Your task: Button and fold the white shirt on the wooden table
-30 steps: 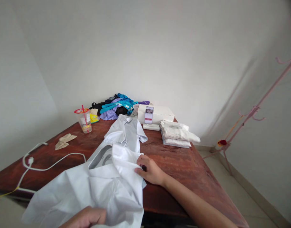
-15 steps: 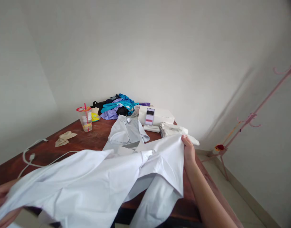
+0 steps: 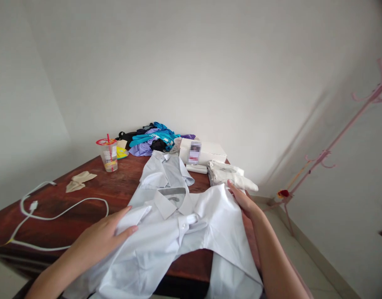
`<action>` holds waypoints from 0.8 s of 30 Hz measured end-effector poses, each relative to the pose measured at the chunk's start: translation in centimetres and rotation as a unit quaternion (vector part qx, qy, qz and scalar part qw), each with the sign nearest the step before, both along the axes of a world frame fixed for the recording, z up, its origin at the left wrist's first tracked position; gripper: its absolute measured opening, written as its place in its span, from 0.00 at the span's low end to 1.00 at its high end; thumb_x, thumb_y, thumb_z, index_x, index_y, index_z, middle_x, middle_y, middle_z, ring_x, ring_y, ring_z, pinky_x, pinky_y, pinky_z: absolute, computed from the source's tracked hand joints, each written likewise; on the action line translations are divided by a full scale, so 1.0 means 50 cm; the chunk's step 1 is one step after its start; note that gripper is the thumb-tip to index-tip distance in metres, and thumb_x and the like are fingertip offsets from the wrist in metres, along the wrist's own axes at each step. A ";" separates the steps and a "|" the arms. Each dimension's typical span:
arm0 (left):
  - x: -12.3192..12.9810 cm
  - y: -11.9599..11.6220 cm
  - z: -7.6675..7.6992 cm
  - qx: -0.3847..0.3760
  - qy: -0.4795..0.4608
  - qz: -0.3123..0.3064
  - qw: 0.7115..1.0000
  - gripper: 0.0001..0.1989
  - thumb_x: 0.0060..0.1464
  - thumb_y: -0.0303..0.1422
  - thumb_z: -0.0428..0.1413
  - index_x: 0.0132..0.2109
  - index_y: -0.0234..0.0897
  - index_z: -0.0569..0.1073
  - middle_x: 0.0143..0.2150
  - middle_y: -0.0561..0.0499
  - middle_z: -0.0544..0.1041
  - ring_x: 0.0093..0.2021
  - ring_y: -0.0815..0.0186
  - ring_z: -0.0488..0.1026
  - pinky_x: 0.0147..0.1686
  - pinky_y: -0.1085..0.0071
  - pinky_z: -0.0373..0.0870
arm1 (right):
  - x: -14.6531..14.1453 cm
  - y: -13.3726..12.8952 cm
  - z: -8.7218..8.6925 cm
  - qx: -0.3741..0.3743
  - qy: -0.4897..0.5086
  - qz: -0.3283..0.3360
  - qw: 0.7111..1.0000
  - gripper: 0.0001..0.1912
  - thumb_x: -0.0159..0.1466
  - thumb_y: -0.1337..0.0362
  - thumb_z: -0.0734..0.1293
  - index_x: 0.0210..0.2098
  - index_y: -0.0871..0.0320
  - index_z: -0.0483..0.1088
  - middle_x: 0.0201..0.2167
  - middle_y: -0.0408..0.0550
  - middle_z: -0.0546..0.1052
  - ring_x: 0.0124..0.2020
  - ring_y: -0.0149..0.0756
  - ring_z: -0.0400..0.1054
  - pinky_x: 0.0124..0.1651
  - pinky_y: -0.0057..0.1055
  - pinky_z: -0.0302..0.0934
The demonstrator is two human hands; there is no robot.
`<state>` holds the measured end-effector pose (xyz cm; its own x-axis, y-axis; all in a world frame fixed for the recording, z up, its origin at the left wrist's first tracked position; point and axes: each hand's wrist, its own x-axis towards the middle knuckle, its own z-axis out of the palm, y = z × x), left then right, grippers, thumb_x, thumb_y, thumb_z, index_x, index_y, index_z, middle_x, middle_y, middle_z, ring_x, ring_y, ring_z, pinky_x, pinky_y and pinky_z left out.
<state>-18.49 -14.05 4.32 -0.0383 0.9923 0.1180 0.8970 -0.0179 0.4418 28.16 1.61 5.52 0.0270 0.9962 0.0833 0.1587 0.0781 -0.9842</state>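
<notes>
A white collared button-up shirt (image 3: 147,253) lies partly over the table's near edge, its collar pointing away from me and its front sagging in folds. My left hand (image 3: 114,230) grips a folded part left of the collar, with cloth between the thumb and fingers. At the right shoulder, my right hand (image 3: 243,201) has its fingers stretched out against the cloth edge, some of them hidden. Just beyond the collar, a second pale shirt (image 3: 164,170) lies flat.
Behind are a heap of blue and purple clothes (image 3: 156,139), a white box (image 3: 209,151), a phone (image 3: 195,153) and folded white cloth (image 3: 226,172). On the left stand a plastic cup (image 3: 109,155), a beige cloth (image 3: 80,181) and a white cable (image 3: 60,216). A pink rack (image 3: 343,133) leans right.
My left hand has moved from the lower left edge in to the shirt near its collar. The shirt has dropped lower, showing its collar, and my right hand's fingers have loosened at the shoulder.
</notes>
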 end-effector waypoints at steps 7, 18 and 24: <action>0.031 0.029 0.027 0.011 -0.006 0.010 1.000 0.08 0.57 0.38 0.51 0.37 0.42 0.72 0.33 0.52 0.80 0.34 0.58 0.79 0.29 0.72 0.63 | -0.035 -0.021 0.018 -0.139 0.060 0.096 0.984 0.20 0.54 0.47 0.78 0.33 0.57 0.78 0.30 0.52 0.82 0.33 0.46 0.78 0.37 0.40 0.74; -0.049 0.012 0.139 0.191 -0.238 -0.009 0.952 0.13 0.50 0.34 0.50 0.28 0.43 0.50 0.24 0.59 0.53 0.25 0.71 0.55 0.24 0.78 0.58 | -0.009 -0.078 0.047 -0.003 0.245 0.031 0.969 0.11 0.49 0.58 0.71 0.30 0.56 0.74 0.28 0.47 0.80 0.28 0.43 0.74 0.32 0.36 0.68; -0.093 -0.006 0.148 0.183 -0.236 0.006 0.954 0.13 0.50 0.36 0.56 0.42 0.39 0.65 0.42 0.51 0.76 0.42 0.62 0.76 0.36 0.74 0.72 | 0.042 -0.161 0.058 -0.030 0.051 0.087 0.994 0.13 0.52 0.59 0.74 0.35 0.59 0.79 0.31 0.50 0.82 0.32 0.43 0.74 0.35 0.34 0.67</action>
